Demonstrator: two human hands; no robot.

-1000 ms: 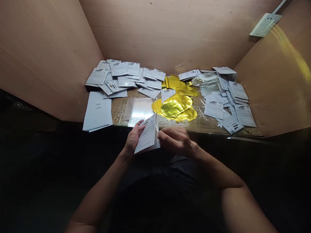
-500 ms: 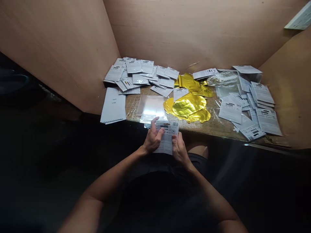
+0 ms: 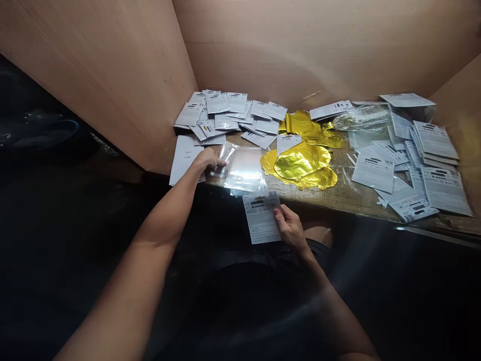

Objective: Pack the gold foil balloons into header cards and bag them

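My right hand point(image 3: 290, 226) grips the right edge of a white printed card point(image 3: 262, 218) with a hang slot at its top, held just off the table's front edge. My left hand point(image 3: 209, 158) is at the stack of clear plastic bags point(image 3: 244, 163). Its thumb and fingers pinch the left edge of the top bag, which bends up and catches the light. Beneath that wrist lies a pile of plain white folded cards point(image 3: 183, 158), partly covered by the arm. Right of the bags are shiny gold foil balloons point(image 3: 302, 163), flat and overlapping.
Packed cards point(image 3: 227, 103) are heaped at the back left. More printed cards point(image 3: 373, 171) and card stacks point(image 3: 445, 188) lie on the right, near a clear plastic wrap point(image 3: 363, 118). Board walls point(image 3: 300, 45) enclose the wooden table point(image 3: 341, 203) at the back and sides.
My left hand has let go of the printed card and reached forward and left to the clear bags, lifting one's edge. My right hand keeps the card. The view has shifted slightly.
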